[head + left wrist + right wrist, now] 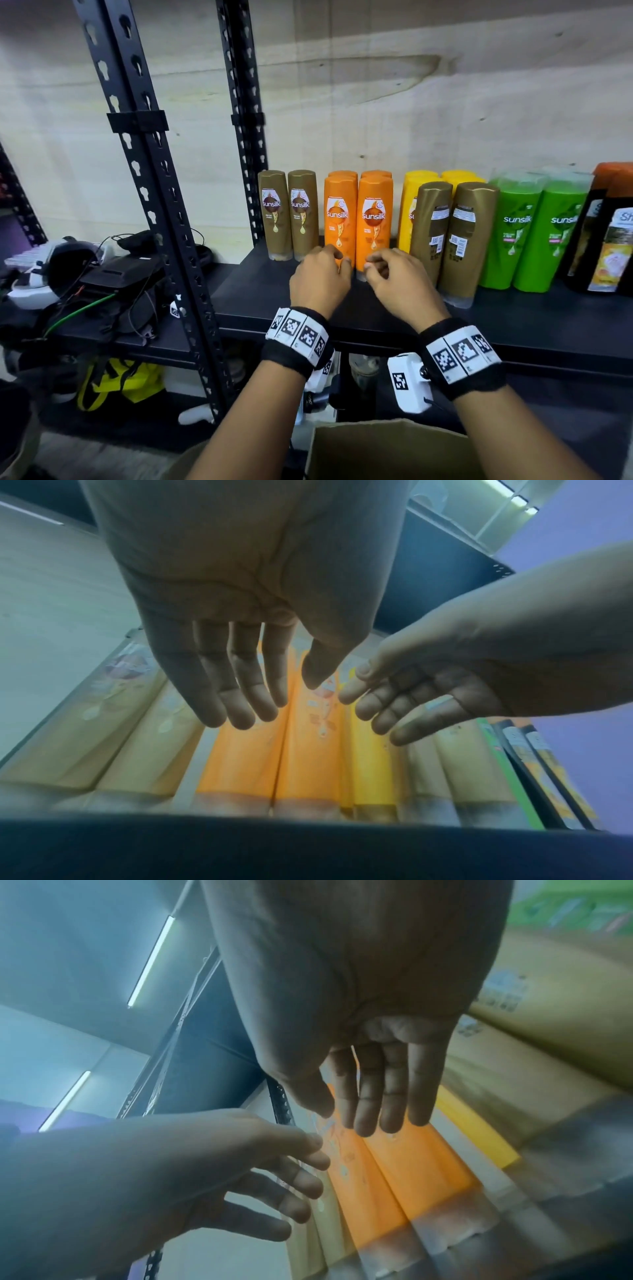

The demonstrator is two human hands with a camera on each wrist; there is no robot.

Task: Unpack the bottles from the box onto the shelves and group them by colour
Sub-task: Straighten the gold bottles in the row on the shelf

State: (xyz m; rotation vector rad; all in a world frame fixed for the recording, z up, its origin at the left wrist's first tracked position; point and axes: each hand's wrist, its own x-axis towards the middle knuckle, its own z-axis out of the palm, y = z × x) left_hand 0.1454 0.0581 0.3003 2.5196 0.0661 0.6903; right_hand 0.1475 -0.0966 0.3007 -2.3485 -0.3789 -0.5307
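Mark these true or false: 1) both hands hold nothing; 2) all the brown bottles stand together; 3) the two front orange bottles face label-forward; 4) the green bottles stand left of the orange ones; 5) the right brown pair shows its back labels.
1) True: the left hand and right hand have relaxed fingers, nothing in either grip.
2) False: one brown pair stands left of the orange bottles; another brown pair stands in front of the yellow bottles.
3) True.
4) False: the green bottles stand to the right.
5) True.
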